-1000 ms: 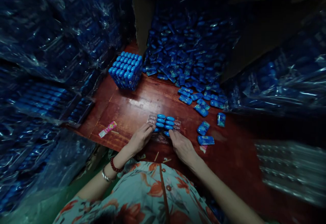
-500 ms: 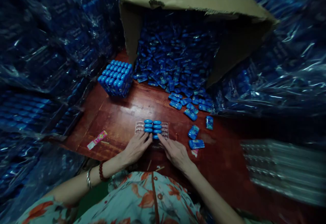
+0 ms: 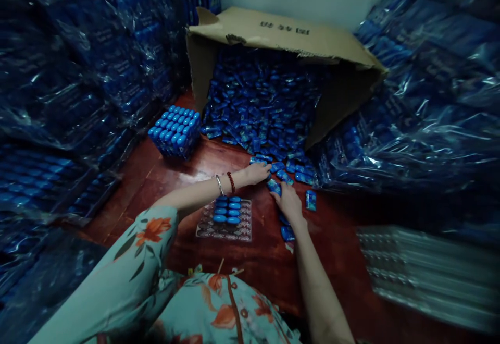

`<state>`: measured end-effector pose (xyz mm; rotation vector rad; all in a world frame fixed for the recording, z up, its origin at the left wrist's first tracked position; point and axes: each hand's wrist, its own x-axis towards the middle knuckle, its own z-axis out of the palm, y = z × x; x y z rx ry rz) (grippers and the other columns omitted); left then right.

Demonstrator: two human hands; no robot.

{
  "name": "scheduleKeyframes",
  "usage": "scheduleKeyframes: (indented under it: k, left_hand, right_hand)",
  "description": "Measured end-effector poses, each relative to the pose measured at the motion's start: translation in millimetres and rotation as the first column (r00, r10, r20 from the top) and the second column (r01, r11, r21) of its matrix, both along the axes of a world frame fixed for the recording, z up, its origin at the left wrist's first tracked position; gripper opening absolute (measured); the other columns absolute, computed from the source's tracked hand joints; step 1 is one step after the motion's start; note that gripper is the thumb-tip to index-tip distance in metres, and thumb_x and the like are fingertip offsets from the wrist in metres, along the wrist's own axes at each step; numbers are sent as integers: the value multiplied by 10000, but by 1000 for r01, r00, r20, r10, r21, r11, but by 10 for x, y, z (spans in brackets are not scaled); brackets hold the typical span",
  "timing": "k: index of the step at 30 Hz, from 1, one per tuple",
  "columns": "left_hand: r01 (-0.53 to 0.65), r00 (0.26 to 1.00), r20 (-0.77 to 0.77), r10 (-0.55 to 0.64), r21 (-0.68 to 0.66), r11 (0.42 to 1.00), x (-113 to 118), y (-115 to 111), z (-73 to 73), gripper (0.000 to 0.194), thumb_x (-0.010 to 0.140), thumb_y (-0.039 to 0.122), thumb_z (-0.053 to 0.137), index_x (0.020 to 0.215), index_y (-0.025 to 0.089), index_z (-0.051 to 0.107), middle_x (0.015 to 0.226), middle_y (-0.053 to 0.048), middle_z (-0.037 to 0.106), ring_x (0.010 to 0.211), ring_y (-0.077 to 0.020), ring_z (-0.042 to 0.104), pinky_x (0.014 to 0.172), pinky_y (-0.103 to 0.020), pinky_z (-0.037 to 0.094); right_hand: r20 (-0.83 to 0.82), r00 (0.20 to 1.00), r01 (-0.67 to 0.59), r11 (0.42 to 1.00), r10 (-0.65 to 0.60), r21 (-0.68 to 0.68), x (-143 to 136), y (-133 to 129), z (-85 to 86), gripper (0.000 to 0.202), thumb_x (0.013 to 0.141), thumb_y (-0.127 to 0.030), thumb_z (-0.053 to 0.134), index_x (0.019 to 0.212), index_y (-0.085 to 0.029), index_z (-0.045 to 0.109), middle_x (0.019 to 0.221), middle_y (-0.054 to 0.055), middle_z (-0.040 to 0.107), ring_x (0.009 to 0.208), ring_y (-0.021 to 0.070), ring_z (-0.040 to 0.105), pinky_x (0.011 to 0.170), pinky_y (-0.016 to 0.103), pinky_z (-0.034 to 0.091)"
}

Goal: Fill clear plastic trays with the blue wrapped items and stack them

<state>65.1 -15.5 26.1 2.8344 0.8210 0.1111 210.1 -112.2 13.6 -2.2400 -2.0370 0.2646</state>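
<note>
Left hand (image 3: 258, 173), right hand (image 3: 289, 201) apart at blue packets (image 3: 274, 186); grips unclear. Torn-edged carton (image 3: 281, 31) twelve o'clock; tabletop (image 3: 262, 211) strip, then tray (image 3: 236, 229), eight o'clock.

From here I can't tell whether the bare left hand (image 3: 258, 173) grips any small blue wrapped packets (image 3: 284, 176); the bare right hand (image 3: 291, 202) partly hides others; dark lettering (image 3: 284, 27) on the brown cardboard box (image 3: 242, 19) is too small to read; clear ridged plastic trays (image 3: 425, 271) blur, cut off at right.
</note>
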Motion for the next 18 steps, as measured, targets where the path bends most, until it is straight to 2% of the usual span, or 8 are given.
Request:
scheduleKeyframes:
  k: [3,5,8,10,12,14,16,18]
  left_hand:
    - [-27,1000,-5,27,-34,999,-8,48,-80,262,829,23,383,978,73,593,1037,-193,598,860,-235,591,760,-340,445]
    - [-59,998,-19,58,-65,996,-179,54,-71,299,843,26,349,1047,72,563,1023,-181,614,804,-218,602,724,-325,445]
    - [-115,991,50,125,-168,979,-664,-23,8,318,869,79,378,1161,122,496,1026,-117,637,813,-183,604,733,-278,439]
    - [-172,944,220,245,-305,937,-1082,-200,67,284,887,167,430,1163,160,496,1031,-75,644,857,-166,598,770,-257,437]
    - [-266,803,398,444,-428,864,-1494,-499,103,245,887,262,471,1098,164,547,1013,-60,646,889,-166,593,803,-264,440]
    - [-419,594,510,622,-464,780,-1822,-895,105,224,849,325,538,996,171,606,963,-48,642,893,-174,583,810,-279,445]
    - [-545,434,566,702,-455,704,-2011,-1331,78,198,800,346,600,892,175,639,930,-46,623,904,-183,567,805,-293,450]
    - [-598,333,574,748,-485,638,-2043,-1740,36,168,786,335,616,835,177,643,871,-37,606,831,-169,570,736,-280,467]
  right_hand:
    - [-98,995,21,1000,-19,23,-16,-174,-72,309,868,-305,465,1107,-113,499,1086,172,606,993,255,579,802,347,443]
    - [-217,976,36,997,-19,74,18,-317,-75,314,872,-308,433,1127,-131,481,1080,161,618,974,250,592,803,354,447]
    - [-447,894,81,986,-7,148,72,-556,14,359,854,-399,453,1126,-165,467,976,119,652,849,241,621,736,345,466]
    - [-511,859,46,990,29,135,67,-721,111,377,815,-489,508,1045,-191,508,890,83,660,765,227,619,697,333,472]
    - [-547,830,-49,992,105,117,-2,-872,199,345,792,-521,546,941,-209,553,837,57,657,724,209,609,681,320,478]
    - [-589,780,-164,977,212,135,-144,-991,248,277,825,-473,535,916,-216,581,863,51,660,770,199,614,713,313,488]
    - [-617,724,-253,951,309,180,-335,-1066,241,224,876,-380,488,998,-215,577,945,57,659,867,192,620,779,313,494]
    - [-616,693,-313,926,374,210,-522,-1102,184,235,905,-295,444,1105,-212,534,1022,62,646,939,181,615,831,314,494]
